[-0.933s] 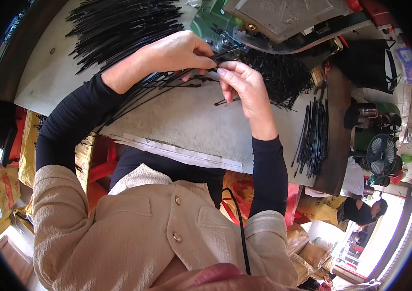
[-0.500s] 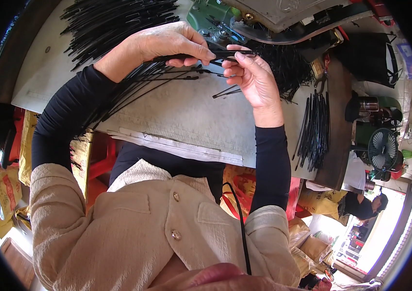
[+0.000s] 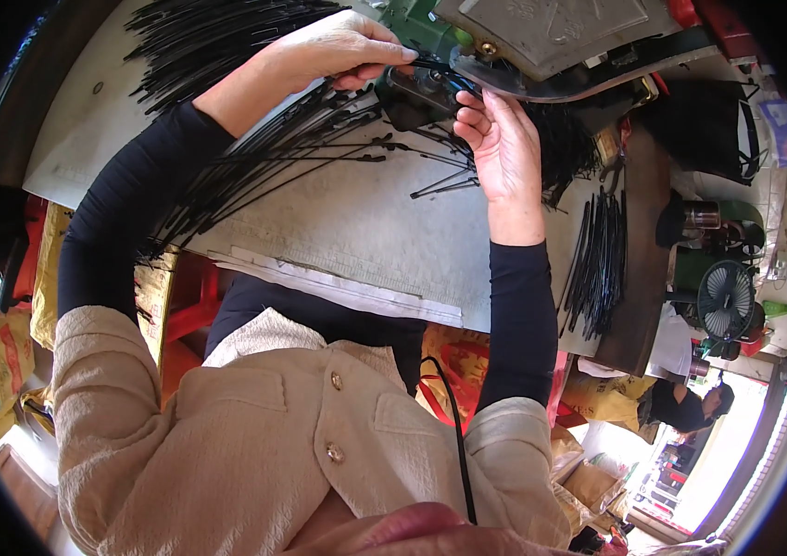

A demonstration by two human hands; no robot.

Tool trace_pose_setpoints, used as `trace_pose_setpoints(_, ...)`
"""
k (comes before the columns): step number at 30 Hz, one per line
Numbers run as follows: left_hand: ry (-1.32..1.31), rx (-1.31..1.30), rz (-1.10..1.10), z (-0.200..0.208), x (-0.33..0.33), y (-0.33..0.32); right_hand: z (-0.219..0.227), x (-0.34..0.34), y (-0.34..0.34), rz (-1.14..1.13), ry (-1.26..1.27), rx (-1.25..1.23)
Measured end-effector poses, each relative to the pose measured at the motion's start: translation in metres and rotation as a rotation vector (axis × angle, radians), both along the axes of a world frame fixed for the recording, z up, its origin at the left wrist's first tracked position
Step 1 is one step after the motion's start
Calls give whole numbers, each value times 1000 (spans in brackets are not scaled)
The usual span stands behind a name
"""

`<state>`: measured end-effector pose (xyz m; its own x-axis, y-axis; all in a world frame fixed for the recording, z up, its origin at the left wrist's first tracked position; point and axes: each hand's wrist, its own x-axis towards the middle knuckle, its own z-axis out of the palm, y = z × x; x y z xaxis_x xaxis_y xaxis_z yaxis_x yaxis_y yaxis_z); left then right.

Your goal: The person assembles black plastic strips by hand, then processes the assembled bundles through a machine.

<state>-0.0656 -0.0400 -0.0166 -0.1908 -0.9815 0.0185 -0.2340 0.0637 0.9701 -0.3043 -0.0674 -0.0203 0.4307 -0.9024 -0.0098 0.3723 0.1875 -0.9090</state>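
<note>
The left hand [image 3: 342, 48] pinches a black strip [image 3: 430, 64], up-left of the right hand [image 3: 507, 144], whose grip I cannot tell; this piece seems unfinished, while loose strips [image 3: 296, 148] below the left fingers have unclear progress.

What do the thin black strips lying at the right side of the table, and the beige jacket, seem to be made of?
Black strips: probably plastic, possibly coated wire; smooth and semi-glossy, with bluish glints.
Beige jacket: likely woven fabric, matte, with crinkled texture and soft folds.
</note>
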Motion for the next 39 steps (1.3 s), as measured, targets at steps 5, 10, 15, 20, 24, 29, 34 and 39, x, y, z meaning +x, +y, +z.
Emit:
trace_pose_setpoints(5,72,45,17,2,-9,0,-3,-6,-5,-62,10,2)
trace_pose_setpoints(10,16,42,33,-1,-3,-4,-2,-2,-4,-62,-2,9)
trace_pose_setpoints(15,33,54,55,-11,-7,-10,-5,-3,-6,-80,20,-6)
trace_pose_setpoints(20,20,73,62,-6,-6,-8,-6,-3,-5,-40,-2,8)
trace_pose_setpoints(24,36,70,56,-6,-4,-7,-3,-4,-5,-21,-23,-24)
trace_pose_setpoints(29,24,111,85,-6,-9,-7,-5,-8,-6,-21,-6,-11)
trace_pose_setpoints(34,-2,71,35,-2,-6,-8,-4,-9,-8,-11,-5,-17)
trace_pose_setpoints(39,-6,42,54,-5,-7,-9,-3,-8,-9,-15,19,-3)
